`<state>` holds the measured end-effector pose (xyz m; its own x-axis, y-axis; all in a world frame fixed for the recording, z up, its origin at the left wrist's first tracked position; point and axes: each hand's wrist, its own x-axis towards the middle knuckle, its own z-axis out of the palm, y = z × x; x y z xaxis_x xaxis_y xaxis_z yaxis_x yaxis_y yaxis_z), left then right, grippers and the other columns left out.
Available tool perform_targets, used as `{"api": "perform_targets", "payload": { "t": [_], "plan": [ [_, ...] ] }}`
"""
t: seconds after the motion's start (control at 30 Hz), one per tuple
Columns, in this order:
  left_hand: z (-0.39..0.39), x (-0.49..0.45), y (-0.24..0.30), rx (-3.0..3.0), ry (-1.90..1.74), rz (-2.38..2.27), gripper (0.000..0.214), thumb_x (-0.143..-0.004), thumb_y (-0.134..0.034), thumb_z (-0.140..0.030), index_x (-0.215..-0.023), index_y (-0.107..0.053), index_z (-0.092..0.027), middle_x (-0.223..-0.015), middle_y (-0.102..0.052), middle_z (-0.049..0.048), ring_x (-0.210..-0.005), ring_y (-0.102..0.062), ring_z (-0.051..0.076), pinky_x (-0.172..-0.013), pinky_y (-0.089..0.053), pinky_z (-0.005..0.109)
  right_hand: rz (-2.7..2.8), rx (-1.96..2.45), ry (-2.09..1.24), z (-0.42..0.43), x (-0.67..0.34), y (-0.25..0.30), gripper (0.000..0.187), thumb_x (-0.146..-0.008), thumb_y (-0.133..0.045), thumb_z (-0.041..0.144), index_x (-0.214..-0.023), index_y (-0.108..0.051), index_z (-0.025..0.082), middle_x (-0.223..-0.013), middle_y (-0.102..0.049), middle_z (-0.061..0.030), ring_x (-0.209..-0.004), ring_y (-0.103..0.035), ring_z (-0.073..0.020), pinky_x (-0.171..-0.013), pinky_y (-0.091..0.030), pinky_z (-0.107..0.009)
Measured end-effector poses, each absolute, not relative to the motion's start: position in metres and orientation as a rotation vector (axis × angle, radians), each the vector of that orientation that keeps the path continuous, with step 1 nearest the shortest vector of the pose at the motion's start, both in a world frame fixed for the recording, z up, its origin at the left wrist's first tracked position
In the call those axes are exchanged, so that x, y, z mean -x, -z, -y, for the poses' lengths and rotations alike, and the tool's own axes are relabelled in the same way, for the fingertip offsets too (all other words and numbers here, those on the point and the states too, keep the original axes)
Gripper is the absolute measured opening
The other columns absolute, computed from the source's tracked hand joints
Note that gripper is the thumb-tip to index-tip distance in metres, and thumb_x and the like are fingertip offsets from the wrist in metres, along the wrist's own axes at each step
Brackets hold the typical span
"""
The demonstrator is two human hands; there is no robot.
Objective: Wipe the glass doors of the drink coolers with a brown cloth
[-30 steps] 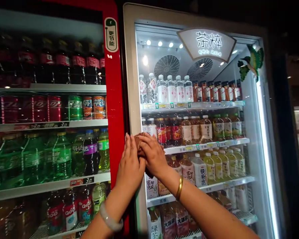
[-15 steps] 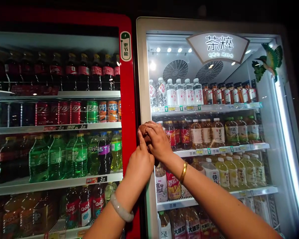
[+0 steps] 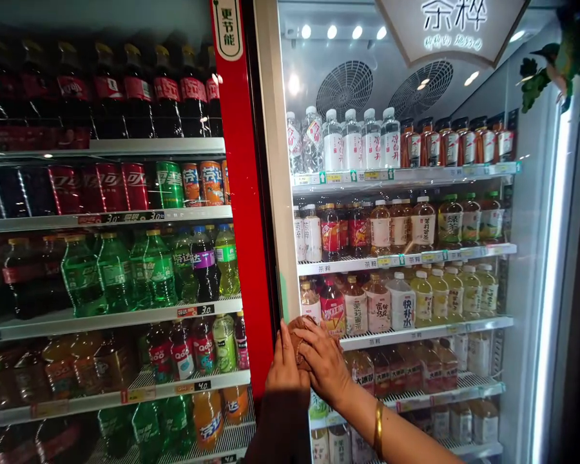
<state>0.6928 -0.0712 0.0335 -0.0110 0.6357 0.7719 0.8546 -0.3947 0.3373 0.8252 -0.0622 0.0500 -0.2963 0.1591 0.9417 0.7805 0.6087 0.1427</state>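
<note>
At the cream door frame of the right cooler, a brown cloth lies bunched under my hands. My right hand, a gold bangle at its wrist, presses the cloth with bent fingers wrapped over it. Close on its left, my left hand has its fingers stretched upward along the frame, touching the cloth's left edge; its thumb is hidden. Dark shadow covers the left forearm. Part of the cloth is concealed beneath the right fingers.
A red-framed cooler on the left holds cola bottles, cans and green soda bottles. Shelves of water and tea bottles fill the right cooler behind the hands. A lit sign and a bird decoration are at its top.
Both hands and the cloth have slid down the frame to a lower shelf level. The view has shifted down and closer. The left forearm has fallen into shadow.
</note>
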Motion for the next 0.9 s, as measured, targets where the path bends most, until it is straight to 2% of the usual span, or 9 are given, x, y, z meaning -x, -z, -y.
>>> {"api": "perform_targets", "payload": {
  "t": [0.07,0.13,0.23,0.3,0.4,0.5,0.67,0.77,0.9],
  "plan": [
    [0.070,-0.691,-0.025,1.996,1.362,1.557,0.094,-0.086,-0.051,-0.011,-0.167,-0.005,-0.022,-0.161,-0.045,0.0157,-0.082,-0.076,0.018,-0.065,-0.060,0.026,1.803,0.781,0.719,0.062,-0.825,-0.058,0.036,-0.088,-0.051,0.008,-0.119,-0.065,0.022,-0.134,-0.069,-0.0065,-0.145,-0.049,-0.0238,-0.122,-0.041,-0.051],
    [0.070,-0.688,-0.026,2.035,1.338,1.528,0.093,-0.086,-0.053,-0.014,-0.167,-0.006,-0.018,-0.156,-0.053,0.0179,-0.077,-0.074,0.017,-0.065,-0.060,0.027,1.828,0.810,0.685,0.060,-0.826,-0.074,0.037,-0.087,-0.054,0.009,-0.121,-0.064,0.022,-0.139,-0.066,-0.0073,-0.147,-0.047,-0.0250,-0.119,-0.045,-0.049],
    [0.071,-0.684,-0.028,2.110,1.438,1.517,0.090,-0.085,-0.053,-0.013,-0.166,-0.014,-0.011,-0.151,-0.056,0.0215,-0.104,-0.074,0.026,-0.086,-0.062,0.034,1.851,0.813,0.657,0.055,-0.829,-0.079,0.041,-0.088,-0.059,0.011,-0.127,-0.063,0.022,-0.142,-0.064,-0.0091,-0.150,-0.043,-0.0259,-0.119,-0.044,-0.051],
    [0.071,-0.683,-0.022,2.184,1.511,1.498,0.088,-0.082,-0.054,-0.010,-0.164,-0.022,-0.009,-0.151,-0.055,0.0225,-0.124,-0.066,0.030,-0.100,-0.059,0.040,1.854,0.796,0.636,0.055,-0.831,-0.062,0.038,-0.089,-0.060,0.014,-0.126,-0.063,0.023,-0.140,-0.066,-0.0087,-0.150,-0.044,-0.0256,-0.122,-0.042,-0.052],
    [0.069,-0.686,-0.008,2.246,1.549,1.498,0.082,-0.084,-0.057,-0.013,-0.161,-0.029,-0.009,-0.147,-0.057,0.0223,-0.132,-0.061,0.030,-0.107,-0.056,0.043,1.830,0.787,0.601,0.059,-0.831,-0.027,0.027,-0.094,-0.058,0.015,-0.118,-0.066,0.024,-0.130,-0.071,-0.0069,-0.145,-0.050,-0.0234,-0.122,-0.043,-0.051],
    [0.062,-0.693,0.003,2.191,1.612,1.543,0.067,-0.090,-0.056,-0.017,-0.155,-0.039,-0.010,-0.138,-0.060,0.0217,-0.126,-0.063,0.029,-0.104,-0.057,0.045,1.809,0.798,0.564,0.058,-0.827,-0.016,0.029,-0.094,-0.059,0.017,-0.122,-0.065,0.024,-0.129,-0.071,-0.0078,-0.143,-0.052,-0.0234,-0.122,-0.043,-0.050],
    [0.050,-0.707,0.009,2.057,1.661,1.624,0.042,-0.093,-0.048,-0.015,-0.134,-0.054,-0.011,-0.119,-0.065,0.0197,-0.107,-0.067,0.028,-0.096,-0.057,0.047,1.800,0.790,0.543,0.047,-0.816,-0.047,0.042,-0.091,-0.058,0.016,-0.132,-0.061,0.023,-0.143,-0.063,-0.0096,-0.153,-0.040,-0.0257,-0.127,-0.036,-0.053],
    [0.048,-0.709,0.013,2.008,1.669,1.637,0.036,-0.092,-0.043,-0.011,-0.125,-0.056,-0.009,-0.112,-0.066,0.0201,-0.102,-0.067,0.028,-0.092,-0.057,0.048,1.775,0.800,0.556,0.048,-0.811,-0.052,0.038,-0.091,-0.058,0.017,-0.128,-0.062,0.021,-0.143,-0.062,-0.0101,-0.153,-0.039,-0.0254,-0.127,-0.037,-0.052],
    [0.046,-0.701,0.015,2.047,1.656,1.545,0.034,-0.086,-0.043,-0.008,-0.116,-0.060,-0.011,-0.101,-0.067,0.0154,-0.098,-0.068,0.028,-0.088,-0.058,0.045,1.751,0.809,0.604,0.052,-0.804,-0.047,0.041,-0.088,-0.062,0.022,-0.129,-0.062,0.021,-0.142,-0.063,-0.0105,-0.154,-0.037,-0.0265,-0.125,-0.039,-0.050]
  ]
}}
